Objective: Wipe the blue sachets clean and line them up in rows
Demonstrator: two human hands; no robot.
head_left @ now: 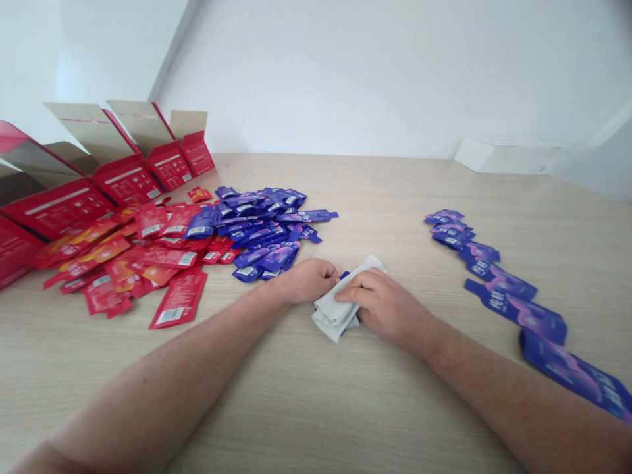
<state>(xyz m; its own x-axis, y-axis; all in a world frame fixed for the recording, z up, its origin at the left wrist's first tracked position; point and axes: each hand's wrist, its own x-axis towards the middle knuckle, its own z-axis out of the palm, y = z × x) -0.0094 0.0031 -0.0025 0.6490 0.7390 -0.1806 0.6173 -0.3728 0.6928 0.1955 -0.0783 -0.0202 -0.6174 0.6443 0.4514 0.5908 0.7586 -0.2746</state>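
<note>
At ten o'clock on the wood-grain tabletop (pixel 266 408), reckoned from the spot between the hands, red printed cartons (pixel 126 178) stand in a slanting row, flaps raised. Nearer, between nine and ten, lies a loose heap of red and orange sachets (pixel 170 255), and overlapping its right side, between ten and eleven, a pile of blue-violet sachets (pixel 257 230). The left hand (pixel 312 280) comes next, fingers curled in at the nine-to-ten side of a folded white cloth (pixel 333 308); whether they pinch anything is hidden, so I cannot tell. The cloth sits between the two hands, its long axis slanting from half past seven up to half past one, and the dark blue edge of something, seemingly a sachet (pixel 344 274), peeks out at its eleven o'clock side. The right hand (pixel 388 306), at three o'clock, is the nearer one: its thumb and fingers reach over the cloth and grasp it, while the left hand meets only the cloth's border. Well apart, between one and two, a white carton (pixel 513 158) lies near the wall, and before it a staggered line of blue-violet pouches (pixel 528 313) runs from two o'clock down toward four.
</note>
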